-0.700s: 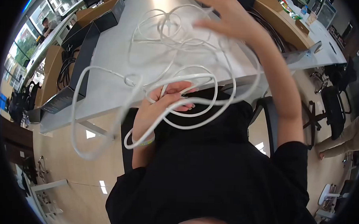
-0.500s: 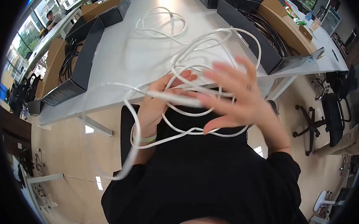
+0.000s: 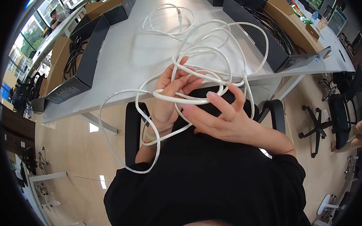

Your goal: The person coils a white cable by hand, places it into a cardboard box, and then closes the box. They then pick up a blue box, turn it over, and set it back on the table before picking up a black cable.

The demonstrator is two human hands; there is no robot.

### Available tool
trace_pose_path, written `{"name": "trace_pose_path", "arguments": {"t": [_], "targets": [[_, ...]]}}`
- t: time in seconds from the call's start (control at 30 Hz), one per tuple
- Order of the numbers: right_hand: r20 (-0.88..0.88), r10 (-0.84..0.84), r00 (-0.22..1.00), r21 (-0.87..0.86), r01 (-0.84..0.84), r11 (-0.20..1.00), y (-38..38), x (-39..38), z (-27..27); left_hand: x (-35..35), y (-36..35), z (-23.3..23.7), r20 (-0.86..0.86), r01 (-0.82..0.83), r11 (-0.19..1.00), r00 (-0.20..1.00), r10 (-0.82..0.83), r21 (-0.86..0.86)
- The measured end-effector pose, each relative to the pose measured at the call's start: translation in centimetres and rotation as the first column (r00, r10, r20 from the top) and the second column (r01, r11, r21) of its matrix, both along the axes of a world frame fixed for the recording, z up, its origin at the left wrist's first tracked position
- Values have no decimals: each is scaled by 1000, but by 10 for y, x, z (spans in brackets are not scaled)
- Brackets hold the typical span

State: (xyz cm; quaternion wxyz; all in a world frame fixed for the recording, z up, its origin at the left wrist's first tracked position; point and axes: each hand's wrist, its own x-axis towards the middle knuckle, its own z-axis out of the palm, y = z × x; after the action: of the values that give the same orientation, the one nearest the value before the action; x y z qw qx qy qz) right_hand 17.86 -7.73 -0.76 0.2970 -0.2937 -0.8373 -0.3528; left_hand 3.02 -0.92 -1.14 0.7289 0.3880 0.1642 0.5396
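Observation:
A long white cable (image 3: 185, 100) hangs in loose, tangled loops in front of me, above the table's near edge. My left hand (image 3: 170, 90) is closed on several strands, with the fingers pinched around them. One loop droops past my left wrist and over the left sleeve. My right hand (image 3: 222, 116) is at the right side of the coils, its fingers bent and its fingertips on the white strands. Part of the right hand's grip is hidden. Farther loops of the same cable lie on the white table (image 3: 123, 51).
Black boxes with dark cables stand at the left (image 3: 85, 54) and right (image 3: 259, 34) of the table. Behind my arms is a black chair (image 3: 274, 116). An office chair (image 3: 336, 114) stands at the right. Another person (image 3: 54, 19) sits far left.
My right hand, blurred and spread before, has come down and in, and its fingers now bend onto the cable. The drooping loop at left has swung right. The view has shifted slightly.

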Motion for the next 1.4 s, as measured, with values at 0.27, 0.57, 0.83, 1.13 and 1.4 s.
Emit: {"name": "trace_pose_path", "arguments": {"t": [0.27, 0.57, 0.83, 1.13, 1.4], "targets": [[-166, 100, 981, -26, -106, 994, 22, 6, 72, -11, 1, -3, -8, 58, 989, 998, -57, 136], [-182, 215, 959, -353, -268, 897, 116, 3, 109, -22, 17, -2, 154, 492, 860, 868, -472, -137], [-261, 193, 946, -737, -324, 594, 117, 19, 111, -17, 10, -9, -179, 318, 948, 934, -309, 19], [-37, 100, 994, -673, -98, 733, 109, 1, 83, 3, -7, -6, -282, 236, 969, 937, -207, 72], [-65, 417, 907, -205, -421, 884, 26, -25, 73, -2, -7, 3, -229, 138, 985, 961, -159, -103]]}}
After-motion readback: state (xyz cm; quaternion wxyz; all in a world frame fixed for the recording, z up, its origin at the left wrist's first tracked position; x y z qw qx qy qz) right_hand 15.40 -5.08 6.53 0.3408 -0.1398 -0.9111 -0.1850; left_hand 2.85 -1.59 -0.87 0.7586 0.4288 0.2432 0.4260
